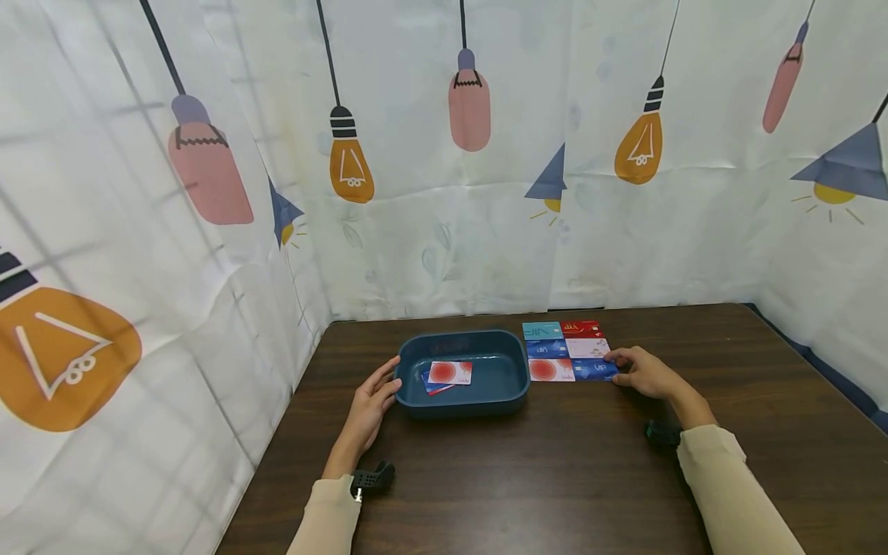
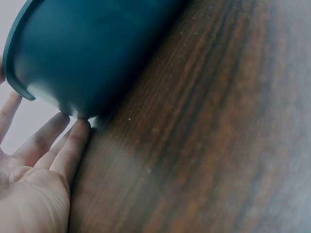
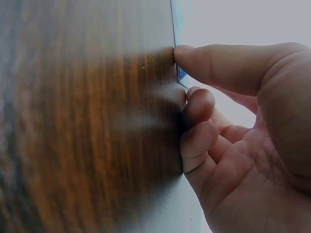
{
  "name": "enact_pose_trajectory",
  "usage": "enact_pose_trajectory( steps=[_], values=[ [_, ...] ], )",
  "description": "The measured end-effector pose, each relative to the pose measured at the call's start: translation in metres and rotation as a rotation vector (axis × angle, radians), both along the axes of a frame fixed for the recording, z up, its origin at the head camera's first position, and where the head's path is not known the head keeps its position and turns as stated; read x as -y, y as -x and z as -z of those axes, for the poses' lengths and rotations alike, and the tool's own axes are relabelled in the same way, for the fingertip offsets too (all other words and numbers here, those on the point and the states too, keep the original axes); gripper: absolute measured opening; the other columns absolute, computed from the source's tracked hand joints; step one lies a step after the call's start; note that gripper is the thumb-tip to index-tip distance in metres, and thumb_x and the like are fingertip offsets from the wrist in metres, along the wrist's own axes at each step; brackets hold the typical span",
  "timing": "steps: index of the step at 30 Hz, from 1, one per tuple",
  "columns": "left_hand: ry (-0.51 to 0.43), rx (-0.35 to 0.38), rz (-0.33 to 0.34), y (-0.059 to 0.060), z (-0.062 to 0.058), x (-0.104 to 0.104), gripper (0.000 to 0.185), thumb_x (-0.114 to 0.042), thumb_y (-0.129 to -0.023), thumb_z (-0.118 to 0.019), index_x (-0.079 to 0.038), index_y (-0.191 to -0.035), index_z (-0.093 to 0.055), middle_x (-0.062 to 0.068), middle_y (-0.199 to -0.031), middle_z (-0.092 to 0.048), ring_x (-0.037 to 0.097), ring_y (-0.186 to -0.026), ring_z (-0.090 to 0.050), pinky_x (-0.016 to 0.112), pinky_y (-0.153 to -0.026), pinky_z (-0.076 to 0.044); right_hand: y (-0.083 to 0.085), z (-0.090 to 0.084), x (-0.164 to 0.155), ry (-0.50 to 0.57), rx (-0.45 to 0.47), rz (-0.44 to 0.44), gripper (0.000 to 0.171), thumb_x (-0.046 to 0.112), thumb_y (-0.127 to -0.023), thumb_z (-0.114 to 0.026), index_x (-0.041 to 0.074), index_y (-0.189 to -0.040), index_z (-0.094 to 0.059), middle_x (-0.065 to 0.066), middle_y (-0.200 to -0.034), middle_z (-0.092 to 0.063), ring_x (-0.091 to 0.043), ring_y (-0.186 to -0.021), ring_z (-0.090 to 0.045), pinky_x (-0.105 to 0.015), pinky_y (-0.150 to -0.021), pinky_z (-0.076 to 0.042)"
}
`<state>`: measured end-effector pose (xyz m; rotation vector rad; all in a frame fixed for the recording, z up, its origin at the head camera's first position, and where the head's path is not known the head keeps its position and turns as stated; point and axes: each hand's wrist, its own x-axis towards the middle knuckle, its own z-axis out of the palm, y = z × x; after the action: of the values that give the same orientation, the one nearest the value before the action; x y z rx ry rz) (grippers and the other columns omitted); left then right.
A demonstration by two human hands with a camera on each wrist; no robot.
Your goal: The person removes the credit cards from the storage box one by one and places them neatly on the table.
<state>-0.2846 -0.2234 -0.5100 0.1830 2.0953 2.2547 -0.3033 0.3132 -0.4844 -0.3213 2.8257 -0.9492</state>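
Observation:
My left hand (image 1: 368, 410) rests its spread, fairly straight fingers against the left end of a dark teal plastic bin (image 1: 461, 408). In the left wrist view, the fingertips (image 2: 80, 127) meet the bin's lower wall. Inside the bin, a white card with a red circle (image 1: 449, 373) lies over a blue card (image 1: 426, 379) and a red-edged one. Right of the bin, several cards form a block of two columns. My right hand (image 1: 648, 373) holds the block's near-right blue card (image 1: 593, 370) at its right-hand corners, thumb at the near corner, other fingers curled.
Also in the block are a teal card (image 1: 543, 331), a red VIP card (image 1: 583, 329), another blue card (image 1: 546, 348), a pale pink card (image 1: 586, 348) and a red-circle card (image 1: 551, 370). The brown wooden table (image 1: 541, 486) ends at lamp-printed curtains (image 1: 444, 254).

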Motion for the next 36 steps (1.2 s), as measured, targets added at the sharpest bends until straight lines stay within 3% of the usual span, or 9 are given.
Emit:
enact_pose_trajectory(
  steps=[28, 36],
  values=[
    [0.015, -0.002, 0.002, 0.0005, 0.0005, 0.0013, 0.049, -0.020, -0.105, -0.059, -0.019, -0.153, -0.049, 0.015, -0.157, -0.046, 0.031, -0.142, -0.046, 0.020, -0.100, -0.051, 0.0001, 0.0006, 0.0002, 0.006, -0.011, 0.010, 0.042, 0.011, -0.096, -0.068, -0.002, -0.135, -0.059, -0.032, -0.123, -0.056, -0.027, -0.088, -0.055, -0.042, -0.078, -0.050],
    [0.005, 0.003, 0.010, 0.0000, -0.0004, 0.0013, 0.050, -0.020, -0.105, -0.059, -0.019, -0.153, -0.048, 0.015, -0.158, -0.045, 0.031, -0.143, -0.046, 0.019, -0.099, -0.051, -0.0011, -0.0058, 0.0030, 0.064, -0.115, 0.053, 0.037, 0.009, -0.099, -0.064, -0.003, -0.134, -0.061, -0.024, -0.115, -0.062, -0.024, -0.087, -0.057, -0.034, -0.074, -0.047]
  ],
)
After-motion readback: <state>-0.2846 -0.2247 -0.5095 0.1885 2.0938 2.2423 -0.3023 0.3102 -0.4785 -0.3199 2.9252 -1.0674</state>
